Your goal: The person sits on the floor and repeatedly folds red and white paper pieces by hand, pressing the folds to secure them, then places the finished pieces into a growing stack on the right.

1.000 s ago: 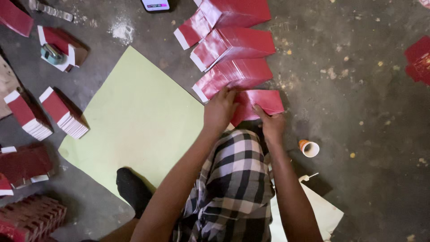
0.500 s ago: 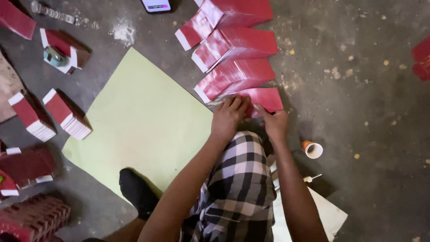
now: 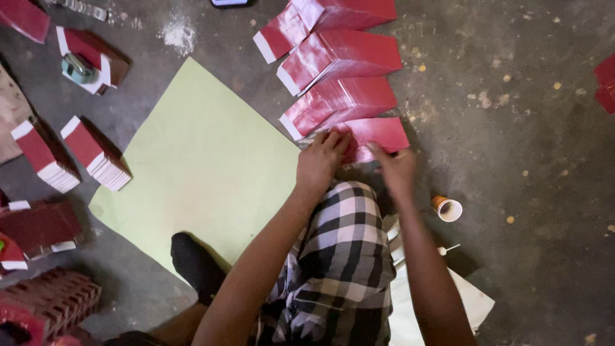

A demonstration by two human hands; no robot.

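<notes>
A large pale green paper sheet (image 3: 198, 173) is lying on the grey concrete floor (image 3: 525, 115). A small orange paper cup (image 3: 446, 208) is sitting right, 2 white-edged red booklet stacks (image 3: 70, 154) left.

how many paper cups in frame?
1. A small paper cup stands on the concrete floor, just right of the person's right hand. Others may be hidden outside the view.
</notes>
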